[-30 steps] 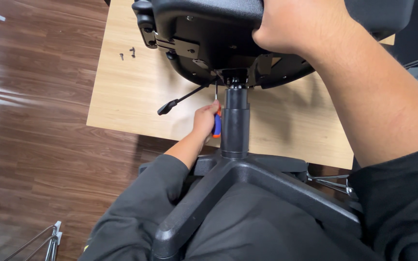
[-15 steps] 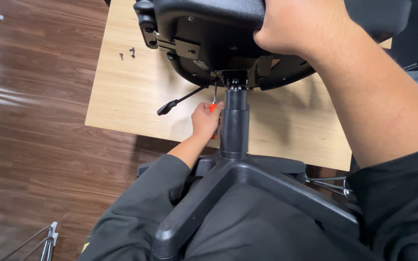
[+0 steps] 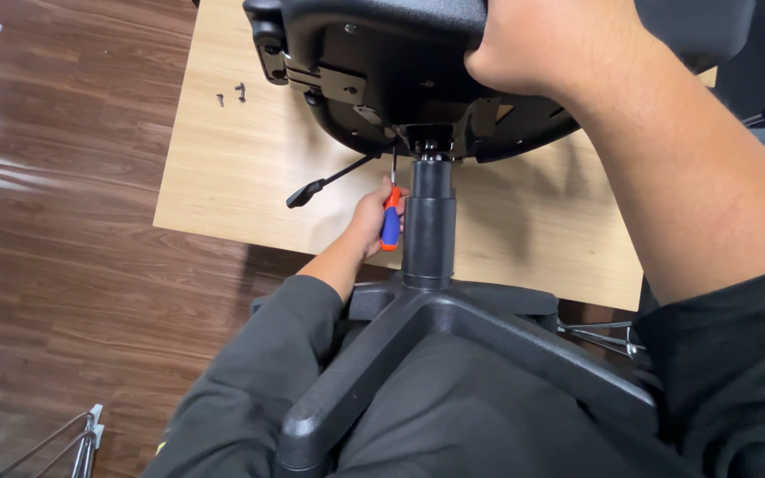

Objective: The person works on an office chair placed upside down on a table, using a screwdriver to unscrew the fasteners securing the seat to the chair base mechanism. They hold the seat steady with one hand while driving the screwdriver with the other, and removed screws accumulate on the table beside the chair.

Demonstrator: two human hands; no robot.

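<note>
A black office chair lies tipped toward me, its star base (image 3: 418,327) across my lap and its gas column (image 3: 428,221) running up to the seat's underside (image 3: 374,80). My left hand (image 3: 372,217) grips an orange and blue screwdriver (image 3: 390,223) beside the column, with the shaft pointing up at the seat's metal mechanism plate (image 3: 427,142). My right hand (image 3: 560,44) clamps the edge of the seat from above. A black adjustment lever (image 3: 325,183) sticks out to the left under the seat.
A light wooden tabletop (image 3: 250,177) lies beneath the chair, on a dark wood floor (image 3: 55,221). A few small screws (image 3: 230,93) rest near the board's far left corner. Chrome metal frames (image 3: 55,443) show at the bottom left and behind the base at right.
My left hand has shifted slightly on the screwdriver beside the column, and more of the orange and blue handle shows than half a second ago. My right hand stays on the seat.
</note>
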